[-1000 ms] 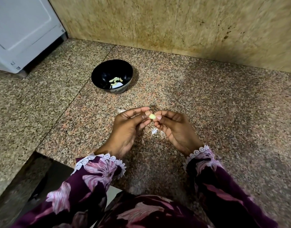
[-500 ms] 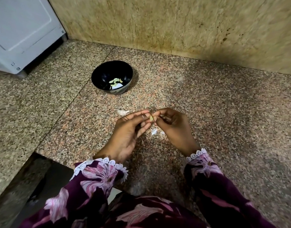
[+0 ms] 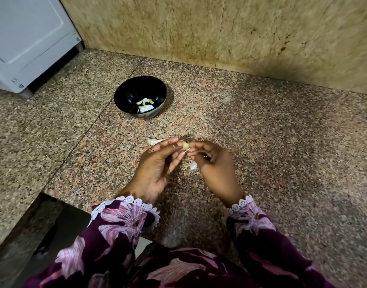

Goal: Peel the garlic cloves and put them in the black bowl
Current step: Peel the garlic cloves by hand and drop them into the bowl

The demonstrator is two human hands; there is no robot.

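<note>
I pinch a small garlic clove [image 3: 185, 145] between the fingertips of my left hand [image 3: 157, 167] and right hand [image 3: 214, 163], above the speckled granite counter [image 3: 261, 142]. It looks pale, smooth and slippery; if I squeeze too hard, I think it may shoot away across the stone. Papery white skins [image 3: 193, 166] lie beneath. The glossy round black bowl [image 3: 124, 94] sits well apart, holding peeled cloves [image 3: 144, 102].

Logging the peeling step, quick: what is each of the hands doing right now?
Left hand: pinches the garlic clove at its fingertips.
Right hand: fingers curled, pinching the same clove from the other side.
</note>
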